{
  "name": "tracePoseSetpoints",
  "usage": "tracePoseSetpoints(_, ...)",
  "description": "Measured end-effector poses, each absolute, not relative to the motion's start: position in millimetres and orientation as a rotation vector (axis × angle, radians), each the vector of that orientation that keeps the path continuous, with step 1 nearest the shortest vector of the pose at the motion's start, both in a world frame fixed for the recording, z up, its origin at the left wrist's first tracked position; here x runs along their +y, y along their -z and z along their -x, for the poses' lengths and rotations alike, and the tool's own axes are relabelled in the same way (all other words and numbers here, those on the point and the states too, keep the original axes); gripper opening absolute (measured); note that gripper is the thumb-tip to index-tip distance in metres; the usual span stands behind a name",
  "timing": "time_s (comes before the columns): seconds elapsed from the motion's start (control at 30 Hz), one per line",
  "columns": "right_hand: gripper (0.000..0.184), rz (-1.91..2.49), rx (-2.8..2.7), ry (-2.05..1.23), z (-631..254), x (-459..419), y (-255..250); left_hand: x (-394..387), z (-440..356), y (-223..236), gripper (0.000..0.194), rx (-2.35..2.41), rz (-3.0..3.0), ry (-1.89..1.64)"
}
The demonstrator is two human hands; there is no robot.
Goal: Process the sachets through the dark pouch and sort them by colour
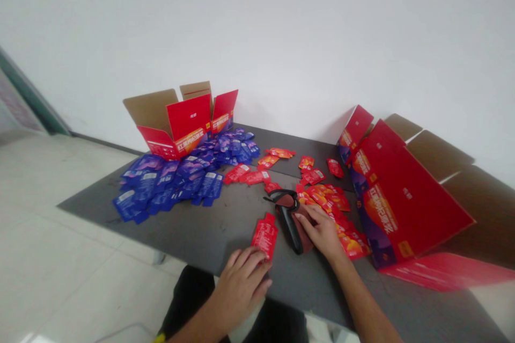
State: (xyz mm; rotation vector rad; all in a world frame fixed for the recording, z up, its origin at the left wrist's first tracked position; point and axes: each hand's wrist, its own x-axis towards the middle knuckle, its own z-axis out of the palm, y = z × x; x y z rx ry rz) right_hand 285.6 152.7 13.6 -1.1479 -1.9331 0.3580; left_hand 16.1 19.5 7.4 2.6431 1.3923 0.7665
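Observation:
My left hand (241,285) lies at the near edge of the table, its curled fingers at the lower end of a red sachet (264,235). I cannot tell whether they grip it. My right hand (321,231) rests on a dark red and black pouch (293,223), fingers over its right side. Just beyond and right of that hand spreads a loose heap of red sachets (328,198). Farther left lies a large pile of blue sachets (181,177), out of reach of both hands.
The grey tabletop (225,225) carries everything. An open red carton (181,123) stands at the back left, and a large red carton (402,192) lies on its side at the right, with a red flap (442,272) below it. A white wall rises behind.

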Motion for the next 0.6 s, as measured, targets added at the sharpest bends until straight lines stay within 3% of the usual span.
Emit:
tracePoseSetpoints(0.33, 0.033, 0.873, -2.545, -0.427, -216, 91, -46, 6, -2, 21, 0.043, 1.398, -2.807, -0.81)
tracePoseSetpoints(0.5, 0.03, 1.043, -2.48, -0.167, -218, 141, -28, 5, -4, 25, 0.051, 1.377, -2.874, -0.716)
tracePoseSetpoints(0.6, 0.029, 1.132, -2.431, -0.066, -225, 162, -36, 7, -4, 26, 0.045, 1.352, -2.869, -0.758)
